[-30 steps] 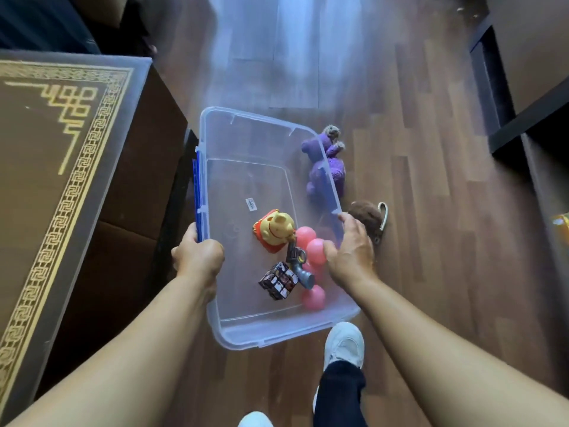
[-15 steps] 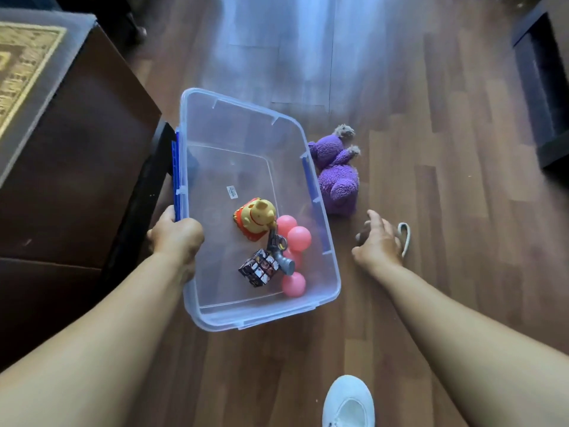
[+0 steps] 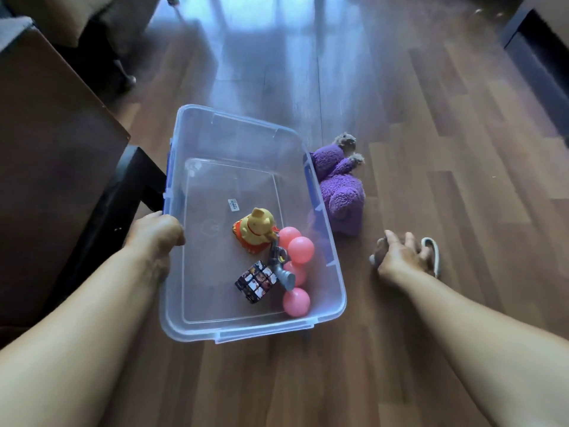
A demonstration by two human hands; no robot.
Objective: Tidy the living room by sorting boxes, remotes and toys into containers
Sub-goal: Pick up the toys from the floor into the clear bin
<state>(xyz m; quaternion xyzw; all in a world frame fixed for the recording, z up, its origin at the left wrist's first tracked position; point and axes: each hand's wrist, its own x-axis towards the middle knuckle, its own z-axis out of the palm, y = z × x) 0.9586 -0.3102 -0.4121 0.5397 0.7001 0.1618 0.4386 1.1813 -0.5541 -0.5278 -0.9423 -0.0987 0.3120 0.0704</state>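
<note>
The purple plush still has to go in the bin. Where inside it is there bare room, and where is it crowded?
The far half of the clear storage bin, beyond the yellow cat figure, is bare apart from a small label. The near left floor, between the puzzle cube and the left hand on the rim, is also free. The near right corner is crowded with pink balls.

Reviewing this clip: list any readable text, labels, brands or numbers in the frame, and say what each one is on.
No text here can be read.
Small white sticker on the floor of the clear plastic bin: dark print, too small and blurred to read.
Picture cube in the bin: printed images on its tiles, no legible words or numbers.
Yellow cat figurine: no marking can be made out on its red base.
</note>
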